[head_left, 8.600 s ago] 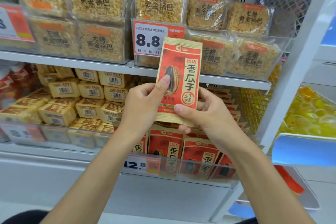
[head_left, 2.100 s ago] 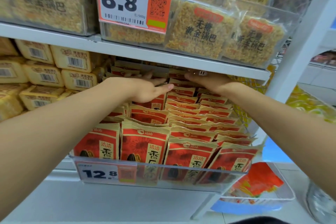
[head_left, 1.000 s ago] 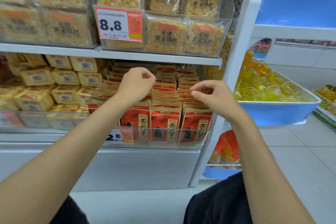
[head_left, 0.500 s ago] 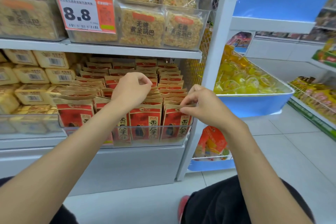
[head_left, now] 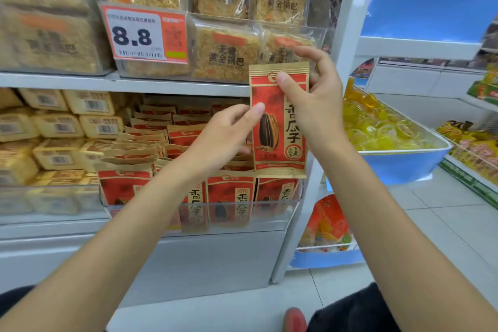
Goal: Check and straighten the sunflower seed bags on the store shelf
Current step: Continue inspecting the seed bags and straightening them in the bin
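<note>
- The right hand [head_left: 320, 105] pinches the sunflower seed bag [head_left: 275, 148] near its top right corner. The thumb presses on the printed front, the fingers lie behind the right edge, and the index finger is raised above the top seal.
- The left hand [head_left: 223, 140] pinches the same bag at mid-height on its left edge, thumb tip on the front. The other fingers curl behind the bag, and their contact with it is hidden.
- The bag is upright, front toward the camera, and held clear of the shelf. Its top seal overlaps the front edge of the upper shelf board [head_left: 80, 81]. Its bottom seal sits just above the right end of the clear bin [head_left: 204, 213].
- The clear bin occupies the right end of the lower shelf, beside the white post [head_left: 347, 21]. It holds the shelved bags [head_left: 231, 197] standing in rows, fronts outward. The rows at the left rear lean and overlap unevenly.
- Left of the bin, on the same shelf, yellow wrapped packs [head_left: 56, 124] are stacked.
- On the upper shelf board, rice crust packs [head_left: 226, 54] stand behind a price tag [head_left: 147, 32] reading 8.8.
- Right of the post, a blue tub [head_left: 404, 164] holds yellow sweets.
</note>
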